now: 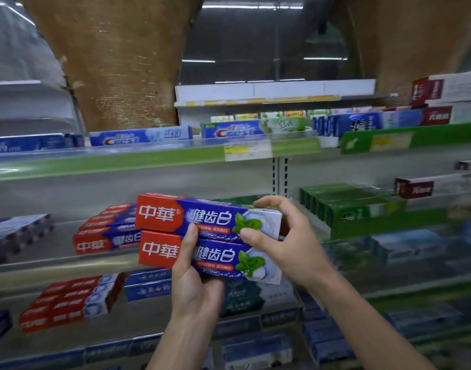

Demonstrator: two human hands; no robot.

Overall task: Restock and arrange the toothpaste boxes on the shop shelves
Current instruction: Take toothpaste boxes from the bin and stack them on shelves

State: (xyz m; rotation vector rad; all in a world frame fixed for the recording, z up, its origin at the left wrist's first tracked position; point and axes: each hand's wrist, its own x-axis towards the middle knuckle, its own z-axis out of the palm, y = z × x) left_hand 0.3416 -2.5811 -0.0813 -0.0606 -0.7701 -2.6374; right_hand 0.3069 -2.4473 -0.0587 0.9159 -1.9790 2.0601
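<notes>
Two red-and-blue toothpaste boxes are stacked in front of me at mid-frame, the upper box [175,216] lying on the lower box [170,253]. My left hand [195,284] grips the lower box from beneath, its thumb reaching up the fronts of both. My right hand [279,236] pinches the right end of the upper box, fingers on top and thumb on the front. Behind them, on the middle shelf [42,263], lies a row of matching red-and-blue boxes [103,233].
Crest boxes [140,136] line the upper shelf behind a green price rail [122,161]. Green boxes [349,209] fill the middle shelf on the right. More red boxes [68,303] and dark blue boxes [146,285] sit on the lower shelf. A shelf upright [279,177] divides the two bays.
</notes>
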